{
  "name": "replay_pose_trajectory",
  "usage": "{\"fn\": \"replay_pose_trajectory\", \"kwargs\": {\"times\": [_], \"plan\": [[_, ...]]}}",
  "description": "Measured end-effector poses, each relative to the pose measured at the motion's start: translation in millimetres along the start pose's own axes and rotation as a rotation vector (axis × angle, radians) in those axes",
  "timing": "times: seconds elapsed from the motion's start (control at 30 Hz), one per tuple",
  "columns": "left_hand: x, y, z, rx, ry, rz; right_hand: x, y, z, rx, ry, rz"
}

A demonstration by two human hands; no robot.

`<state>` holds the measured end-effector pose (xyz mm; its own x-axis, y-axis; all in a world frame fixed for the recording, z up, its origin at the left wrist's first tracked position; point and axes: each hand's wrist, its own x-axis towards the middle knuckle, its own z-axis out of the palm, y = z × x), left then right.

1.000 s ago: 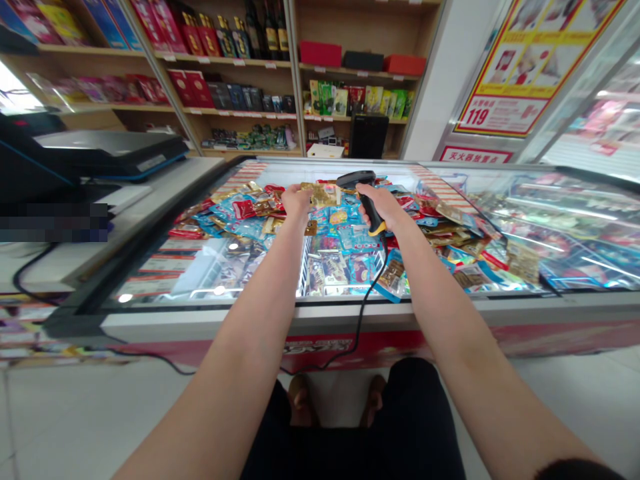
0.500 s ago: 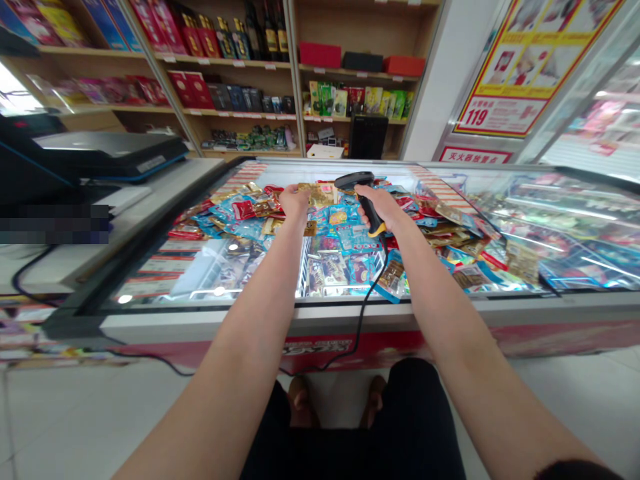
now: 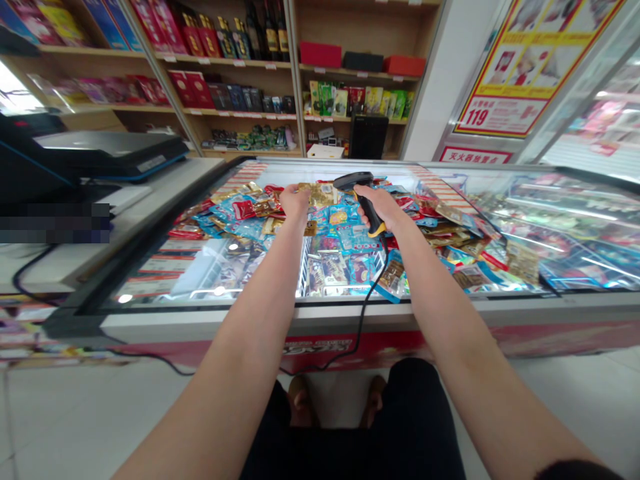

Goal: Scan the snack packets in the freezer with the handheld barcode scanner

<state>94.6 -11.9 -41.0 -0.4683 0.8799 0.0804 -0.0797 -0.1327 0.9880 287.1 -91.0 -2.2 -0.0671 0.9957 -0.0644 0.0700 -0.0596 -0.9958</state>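
Note:
My right hand (image 3: 376,205) is wrapped round the handle of a black and yellow barcode scanner (image 3: 354,180), whose head points left. A black cable runs from its base down over the freezer's front edge. My left hand (image 3: 295,201) pinches the left end of a gold snack packet (image 3: 321,194), just left of the scanner head. Beneath both hands, blue snack packets (image 3: 340,215) and many red and gold ones lie heaped on the glass freezer lid. Fine print on the packets is too small to read.
The chest freezer (image 3: 200,328) spans the space before me, with packaged goods visible through its glass. At left stands a counter with a scale (image 3: 115,150). Shelves (image 3: 225,60) of bottles and boxes line the back. A yellow poster (image 3: 535,67) hangs at right.

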Motion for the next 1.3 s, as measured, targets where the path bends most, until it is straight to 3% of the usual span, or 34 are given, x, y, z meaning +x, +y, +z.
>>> {"fn": "replay_pose_trajectory", "kwargs": {"times": [0.5, 0.77, 1.07, 1.3], "plan": [[3, -3, 0.6, 0.027, 0.024, 0.014, 1, 0, -1, 0.027, -0.028, 0.007], [10, 1, -2.9, 0.114, 0.083, 0.087, 2, 0, 0, 0.078, 0.066, -0.017], [28, 14, -28.0, 0.153, 0.196, 0.230, 5, -2, -1, 0.089, 0.134, -0.010], [30, 29, -56.3, 0.314, 0.345, 0.352, 6, -2, -2, 0.121, 0.166, -0.019]]}}
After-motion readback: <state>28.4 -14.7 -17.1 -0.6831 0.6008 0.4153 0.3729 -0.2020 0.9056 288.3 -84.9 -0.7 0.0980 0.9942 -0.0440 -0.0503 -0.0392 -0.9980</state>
